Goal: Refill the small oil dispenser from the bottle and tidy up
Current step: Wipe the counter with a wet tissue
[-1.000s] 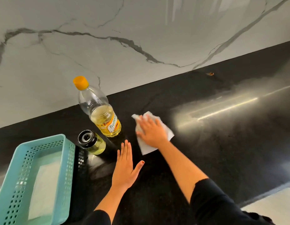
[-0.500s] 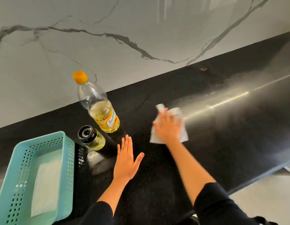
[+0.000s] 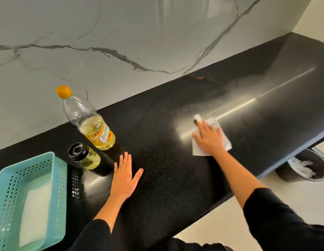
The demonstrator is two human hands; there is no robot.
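Nearest, at the left, a basket (image 3: 59, 178) with a white sheet inside sits on the counter (image 3: 166, 187). The left hand (image 3: 124, 175) lies flat on the counter, fingers straight and together, thumb spread, holding nothing. Just beyond it the dispenser (image 3: 85, 156) stands capped, with the capped bottle (image 3: 92, 124) upright just behind. Further right, the arm reaches out and the right hand (image 3: 209, 140) presses a tissue (image 3: 225, 142) flat with straight, spread fingers. The counter's front edge runs near that hand, with a bin (image 3: 286, 172) below. Bare counter stretches on to the wall (image 3: 139, 33).
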